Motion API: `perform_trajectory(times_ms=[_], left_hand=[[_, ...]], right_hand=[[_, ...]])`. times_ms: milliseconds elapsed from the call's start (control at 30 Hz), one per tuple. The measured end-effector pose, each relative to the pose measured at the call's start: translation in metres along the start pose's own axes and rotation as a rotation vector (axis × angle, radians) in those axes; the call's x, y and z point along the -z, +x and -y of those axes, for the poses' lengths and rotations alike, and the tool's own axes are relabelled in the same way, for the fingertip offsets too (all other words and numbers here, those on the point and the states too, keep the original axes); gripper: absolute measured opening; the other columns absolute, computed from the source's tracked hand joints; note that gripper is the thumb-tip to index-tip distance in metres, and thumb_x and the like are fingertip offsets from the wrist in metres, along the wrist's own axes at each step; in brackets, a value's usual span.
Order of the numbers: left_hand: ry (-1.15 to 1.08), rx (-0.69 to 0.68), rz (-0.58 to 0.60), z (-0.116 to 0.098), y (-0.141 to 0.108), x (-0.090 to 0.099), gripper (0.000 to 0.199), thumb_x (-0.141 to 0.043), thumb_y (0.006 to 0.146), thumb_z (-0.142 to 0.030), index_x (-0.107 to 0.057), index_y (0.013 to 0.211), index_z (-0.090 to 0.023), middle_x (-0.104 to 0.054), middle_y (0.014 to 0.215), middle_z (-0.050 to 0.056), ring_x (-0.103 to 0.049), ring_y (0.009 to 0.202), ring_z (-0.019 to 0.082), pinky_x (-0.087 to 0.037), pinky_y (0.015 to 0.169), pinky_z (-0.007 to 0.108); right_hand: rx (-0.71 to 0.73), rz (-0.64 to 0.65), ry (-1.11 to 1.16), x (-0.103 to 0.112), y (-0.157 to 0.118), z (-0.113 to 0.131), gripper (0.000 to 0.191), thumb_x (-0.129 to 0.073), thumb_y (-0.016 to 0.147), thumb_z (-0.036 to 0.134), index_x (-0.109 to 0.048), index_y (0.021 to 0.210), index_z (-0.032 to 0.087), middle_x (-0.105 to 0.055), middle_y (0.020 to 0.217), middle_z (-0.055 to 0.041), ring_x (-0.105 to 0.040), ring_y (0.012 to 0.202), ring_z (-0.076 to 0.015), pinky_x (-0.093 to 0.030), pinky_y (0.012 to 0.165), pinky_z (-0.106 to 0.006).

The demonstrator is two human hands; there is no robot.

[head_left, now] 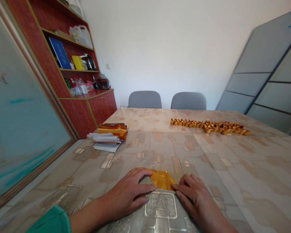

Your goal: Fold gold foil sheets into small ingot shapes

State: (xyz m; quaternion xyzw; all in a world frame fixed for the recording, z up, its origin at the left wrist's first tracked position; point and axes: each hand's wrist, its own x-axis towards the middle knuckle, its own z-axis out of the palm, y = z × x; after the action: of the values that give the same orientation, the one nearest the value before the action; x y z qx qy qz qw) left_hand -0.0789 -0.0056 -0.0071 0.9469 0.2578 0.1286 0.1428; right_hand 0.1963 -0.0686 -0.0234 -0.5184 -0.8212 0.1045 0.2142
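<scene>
A folded sheet of gold foil paper (160, 179) lies on the table in front of me, its right side slanting to a corner and creases running across it. My left hand (129, 191) holds its left side, with the index fingertip at the upper edge and the thumb at the lower one. At the lower right corner, the fingers of my right hand (195, 197) are closed on the foil, thumb below. Whatever part of the sheet lies beneath my fingertips is hidden.
A stack of gold foil sheets (113, 130) and white-backed papers (106, 142) lies at the left of the patterned tablecloth (157, 142). Many folded gold foil pieces (223, 127) sit in rows at the back right. Two grey chairs (145, 99) stand beyond the table.
</scene>
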Motion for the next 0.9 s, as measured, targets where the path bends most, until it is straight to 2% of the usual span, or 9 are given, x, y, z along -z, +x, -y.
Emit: perform_trajectory(times_ms=[267,467,567,700,767,900], left_hand=[[-0.02,0.025,0.034,0.002,0.001,0.0,0.037,-0.065,0.091,-0.023,-0.065,0.127,-0.032,-0.053,0.139,0.01,-0.049,0.13,0.031,-0.042,0.108,0.051],[-0.015,-0.001,0.025,0.002,0.001,0.0,0.035,-0.063,0.093,-0.025,-0.065,0.127,-0.031,-0.054,0.139,0.01,-0.049,0.13,0.03,-0.042,0.109,0.051],[-0.013,0.0,0.036,0.001,0.0,0.001,0.036,-0.062,0.094,-0.025,-0.064,0.129,-0.031,-0.054,0.138,0.01,-0.048,0.131,0.03,-0.04,0.11,0.052],[0.016,0.028,0.047,0.001,0.0,0.002,0.038,-0.06,0.095,-0.026,-0.062,0.131,-0.037,-0.05,0.144,0.009,-0.045,0.135,0.033,-0.028,0.114,0.063],[0.022,0.043,0.031,0.002,-0.001,0.001,0.039,-0.06,0.095,-0.03,-0.061,0.132,-0.04,-0.048,0.146,0.007,-0.044,0.135,0.034,-0.023,0.115,0.067],[-0.001,0.063,0.025,0.005,-0.002,0.0,0.038,-0.06,0.095,-0.036,-0.061,0.132,-0.044,-0.051,0.143,0.005,-0.045,0.134,0.035,-0.022,0.114,0.067]], right_hand=[[-0.022,0.075,0.104,0.004,0.012,-0.014,0.024,-0.056,0.098,0.017,-0.076,0.087,0.025,-0.066,0.081,-0.0033,-0.061,0.08,-0.0209,-0.045,0.071,-0.032],[0.002,0.043,0.108,-0.003,0.012,-0.023,0.023,-0.06,0.096,0.015,-0.078,0.089,0.027,-0.068,0.081,-0.0043,-0.062,0.081,-0.0213,-0.046,0.071,-0.032],[-0.003,0.017,0.102,-0.004,0.011,-0.023,0.022,-0.06,0.094,0.014,-0.078,0.094,0.027,-0.068,0.082,-0.0042,-0.062,0.081,-0.0212,-0.046,0.071,-0.032],[-0.078,0.04,0.092,0.002,0.013,-0.017,0.019,-0.065,0.09,0.014,-0.075,0.103,0.025,-0.069,0.084,-0.0037,-0.061,0.081,-0.0218,-0.044,0.072,-0.033],[-0.113,0.069,0.104,0.005,0.015,-0.015,0.022,-0.066,0.089,0.016,-0.073,0.109,0.024,-0.068,0.084,-0.0038,-0.06,0.08,-0.0221,-0.043,0.072,-0.033],[-0.105,0.11,0.14,0.007,0.02,-0.019,0.032,-0.064,0.09,0.018,-0.069,0.121,0.027,-0.067,0.091,-0.0053,-0.06,0.085,-0.0231,-0.042,0.075,-0.034]])
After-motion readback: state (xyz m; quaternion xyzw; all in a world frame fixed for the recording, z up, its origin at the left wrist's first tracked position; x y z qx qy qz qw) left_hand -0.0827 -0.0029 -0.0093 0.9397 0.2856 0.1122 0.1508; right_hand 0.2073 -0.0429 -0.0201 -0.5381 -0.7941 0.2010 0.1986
